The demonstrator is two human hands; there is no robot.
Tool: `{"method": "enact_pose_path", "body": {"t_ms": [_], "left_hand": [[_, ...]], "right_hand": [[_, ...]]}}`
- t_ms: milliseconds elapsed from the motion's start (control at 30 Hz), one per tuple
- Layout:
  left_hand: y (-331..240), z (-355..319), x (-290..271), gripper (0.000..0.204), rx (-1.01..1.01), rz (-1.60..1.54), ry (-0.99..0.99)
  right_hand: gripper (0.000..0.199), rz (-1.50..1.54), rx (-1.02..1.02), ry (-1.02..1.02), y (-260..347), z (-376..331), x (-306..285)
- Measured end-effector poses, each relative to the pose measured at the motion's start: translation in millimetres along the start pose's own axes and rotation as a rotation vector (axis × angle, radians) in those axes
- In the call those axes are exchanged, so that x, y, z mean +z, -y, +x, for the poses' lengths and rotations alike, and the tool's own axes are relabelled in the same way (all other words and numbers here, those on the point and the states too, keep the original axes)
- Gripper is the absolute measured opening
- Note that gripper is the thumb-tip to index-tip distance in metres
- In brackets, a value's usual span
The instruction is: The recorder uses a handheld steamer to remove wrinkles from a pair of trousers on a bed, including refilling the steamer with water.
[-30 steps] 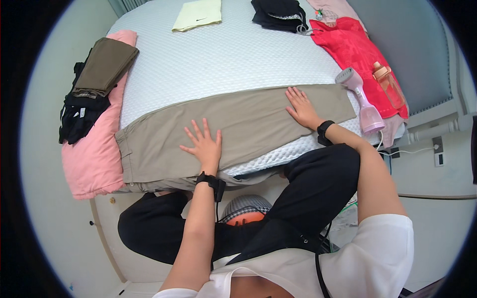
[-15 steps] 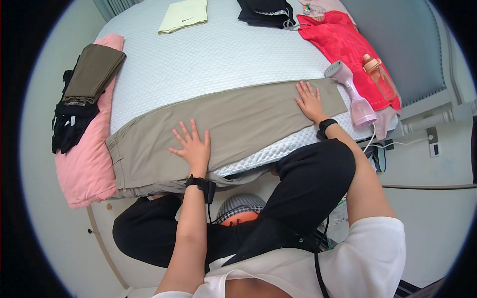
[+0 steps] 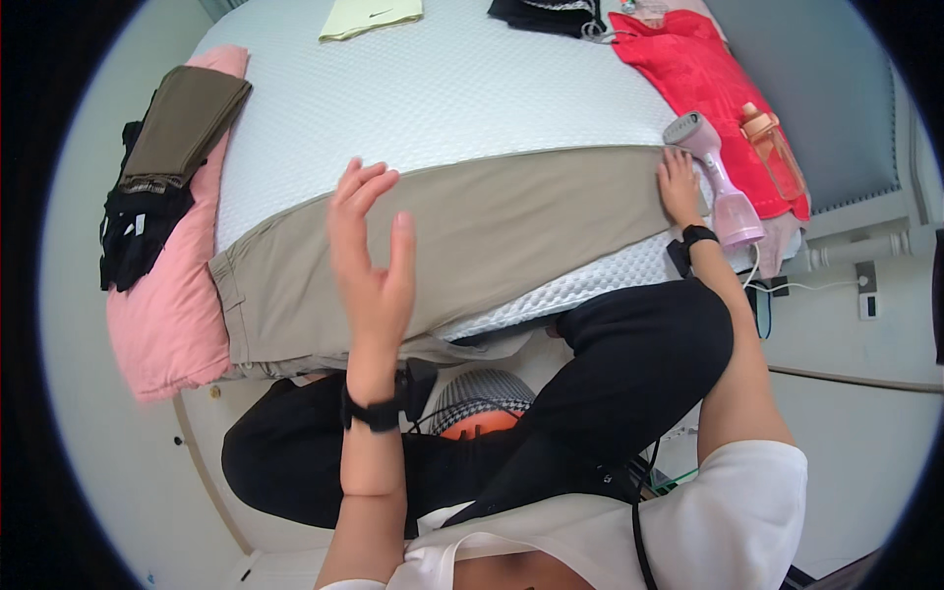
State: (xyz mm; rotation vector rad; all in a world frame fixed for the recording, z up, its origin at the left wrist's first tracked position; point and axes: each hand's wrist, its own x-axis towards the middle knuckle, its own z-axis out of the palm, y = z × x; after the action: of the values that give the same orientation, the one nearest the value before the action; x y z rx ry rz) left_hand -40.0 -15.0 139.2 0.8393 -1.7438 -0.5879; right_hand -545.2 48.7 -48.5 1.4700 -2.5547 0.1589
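Khaki trousers [image 3: 531, 216] lie stretched across the near side of the bed, waistband at the left and leg end at the right. Above them my left hand [image 3: 372, 261] is raised, its fingers apart and slightly curled, holding nothing. My right hand [image 3: 680, 187] rests on the leg end of the trousers with its fingers stretched out flat. Just right of that hand is a pink and white garment steamer [image 3: 720, 182], lying with its head pointing away from me. Part of the trousers' second leg [image 3: 462, 349] hangs over the bed's near edge.
The white quilted bed [image 3: 442, 88] carries a pale yellow folded garment [image 3: 369, 17] and a black garment [image 3: 551, 15] at the far side. Brown folded trousers [image 3: 187, 123] and black clothing [image 3: 143, 236] sit on a pink pillow [image 3: 172, 324]. An orange bottle [image 3: 774, 152] lies on red fabric [image 3: 688, 74].
My left hand has lifted off the trousers and its fingers have curled. My right hand has slid rightward along the fabric to the leg end, beside the steamer. The view has shifted slightly.
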Motion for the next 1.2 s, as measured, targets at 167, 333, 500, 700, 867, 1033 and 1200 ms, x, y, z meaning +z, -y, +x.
{"method": "enact_pose_path", "body": {"t_ms": [167,333,500,700,867,1033,1200], "left_hand": [[-87.0,3.3,-86.6,0.033,0.450,0.123,0.013],[-88.8,22.1,-105.8,0.068,0.990,-0.010,0.400],[-107.0,29.1,-83.4,0.058,0.764,-0.010,0.103],[-104.3,16.5,-74.1,0.057,0.845,0.026,0.082],[-116.1,-10.8,-57.4,0.026,0.482,0.334,-0.022],[-14.5,13.4,-15.5,0.048,-0.194,0.364,0.427],[88.2,-43.9,-10.8,0.061,-0.801,0.998,0.885]], "right_hand": [[0.051,0.050,-0.065,0.023,3.7,13.0,9.7],[0.044,0.041,-0.156,-0.278,-1.4,21.4,-32.3],[0.046,-0.225,0.004,-0.426,-36.3,42.3,-56.6],[0.061,-0.113,0.464,0.273,-83.9,54.7,-66.1],[0.067,-0.051,0.500,0.214,-75.5,62.3,-43.5],[0.067,-0.043,0.537,0.207,-83.1,62.5,-43.4],[0.066,0.137,0.440,0.244,-99.4,72.7,-36.7]]}}
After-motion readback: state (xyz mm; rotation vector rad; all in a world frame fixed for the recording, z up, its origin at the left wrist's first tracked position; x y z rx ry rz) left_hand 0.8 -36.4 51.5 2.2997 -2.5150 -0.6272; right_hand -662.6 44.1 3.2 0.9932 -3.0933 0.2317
